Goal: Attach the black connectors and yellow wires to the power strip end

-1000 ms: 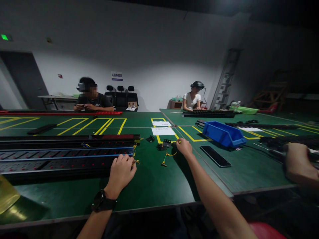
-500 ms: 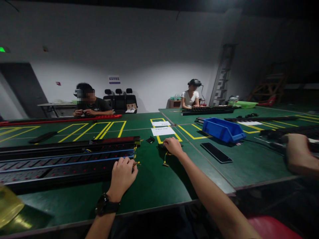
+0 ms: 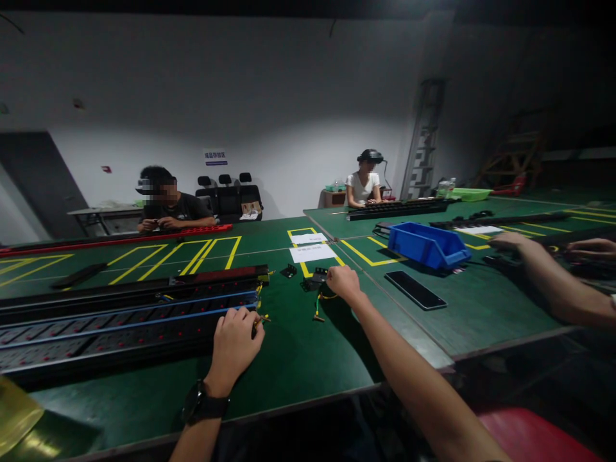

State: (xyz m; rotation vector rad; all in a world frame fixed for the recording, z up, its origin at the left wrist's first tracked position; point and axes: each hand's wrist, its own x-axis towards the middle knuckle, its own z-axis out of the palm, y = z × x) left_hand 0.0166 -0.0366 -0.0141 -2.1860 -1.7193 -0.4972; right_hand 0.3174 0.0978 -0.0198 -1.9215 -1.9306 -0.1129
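Your left hand [image 3: 234, 346] rests curled at the near end of the long black power strip with red switches and blue wires [image 3: 129, 317], its fingers closed on the thin yellow-green wire ends [image 3: 261, 317] that stick out just beside the strip's end cap. Your right hand [image 3: 342, 282] reaches further across the green worktop [image 3: 298, 353] and its grip is together on a small black plastic connector block [image 3: 315, 280], from which a short yellow-green lead with a metal terminal [image 3: 318, 307] trails back toward you (how many fingers pinch the block is hidden by the knuckles).

By the look of them, these parts are light. The block seems stiff and small, so it should hold best by its two flat sides; the lead is limp and would swing, so take it near the terminal rather than mid-length. The strip is long and rigid, probably heavy enough to stay put under one hand.

A second small black clip [image 3: 289, 271] lies just beyond, beside white paper sheets [image 3: 312, 253]. A blue plastic bin [image 3: 426, 245] and a flat black phone [image 3: 415, 289] sit to the right, where a co-worker's forearm [image 3: 553, 282] lies.
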